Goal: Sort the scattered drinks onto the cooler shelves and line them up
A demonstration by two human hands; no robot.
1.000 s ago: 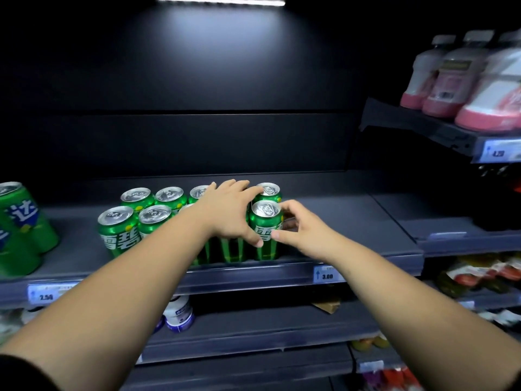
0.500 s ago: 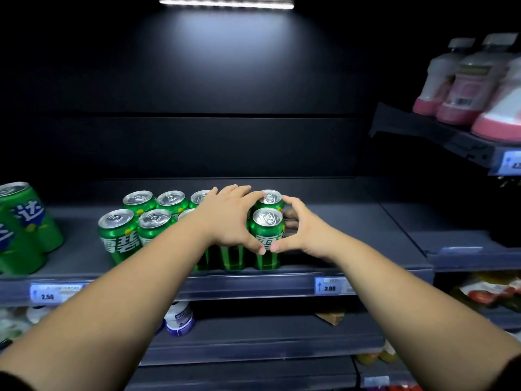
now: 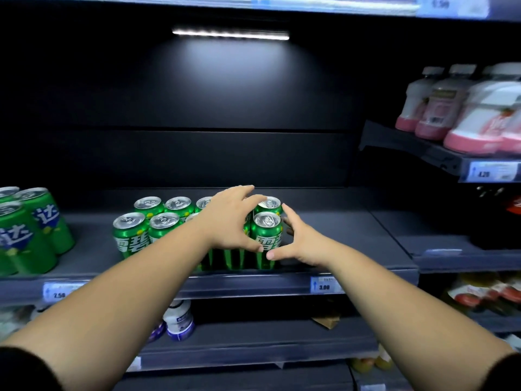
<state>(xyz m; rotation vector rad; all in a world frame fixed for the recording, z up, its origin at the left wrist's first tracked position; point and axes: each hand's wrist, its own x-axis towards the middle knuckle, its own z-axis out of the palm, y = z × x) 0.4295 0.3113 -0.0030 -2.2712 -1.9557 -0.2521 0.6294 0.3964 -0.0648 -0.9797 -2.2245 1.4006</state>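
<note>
Green cans (image 3: 131,235) stand in two rows on the middle shelf (image 3: 352,235), with both grips at the rows' right end.
Head view: the left grip (image 3: 228,221) lies spread over the can tops, fingers straight and released, its thumb pressed on the face of the front right can (image 3: 266,230). The right grip (image 3: 298,241) is just as loose and cups that can's right side, with its thumb reaching toward the front and its fingers lying along the flank. The two thumbs almost meet on the label. Other green cans (image 3: 25,235) sit well apart at the shelf's left edge. Pink bottles (image 3: 451,108) stand on a higher shelf to the right. A price tag (image 3: 324,285) hangs on the rail below the right grip, and a white bottle (image 3: 179,320) stands on the shelf underneath. A light strip (image 3: 231,33) glows overhead.
</note>
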